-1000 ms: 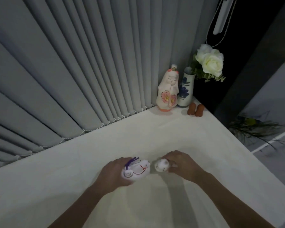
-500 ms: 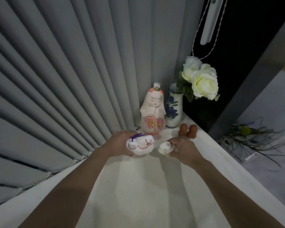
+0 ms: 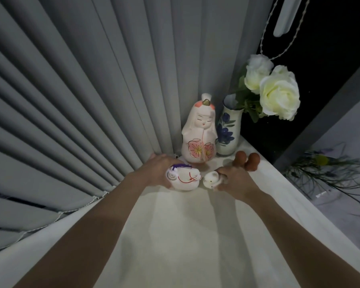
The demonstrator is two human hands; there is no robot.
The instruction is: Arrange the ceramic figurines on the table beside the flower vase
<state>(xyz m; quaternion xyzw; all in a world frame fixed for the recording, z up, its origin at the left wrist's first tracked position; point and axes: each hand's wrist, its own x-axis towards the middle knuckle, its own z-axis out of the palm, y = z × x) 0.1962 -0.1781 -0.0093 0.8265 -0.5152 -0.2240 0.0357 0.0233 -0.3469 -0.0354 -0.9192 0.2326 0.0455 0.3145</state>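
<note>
— Holding what? The left hand (image 3: 154,173) grips the white ram figurine (image 3: 184,179); the right hand (image 3: 236,180) the small white figurine (image 3: 210,181).
— Where?
— On the surface (image 3: 175,235), before the doll figurine (image 3: 199,134) and flower vase (image 3: 228,129).

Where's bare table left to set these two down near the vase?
Free: the white table in front of the doll figurine, under both hands. Crowded: the corner, where the doll, flower vase and brown pieces stand close together against the blinds.
</note>
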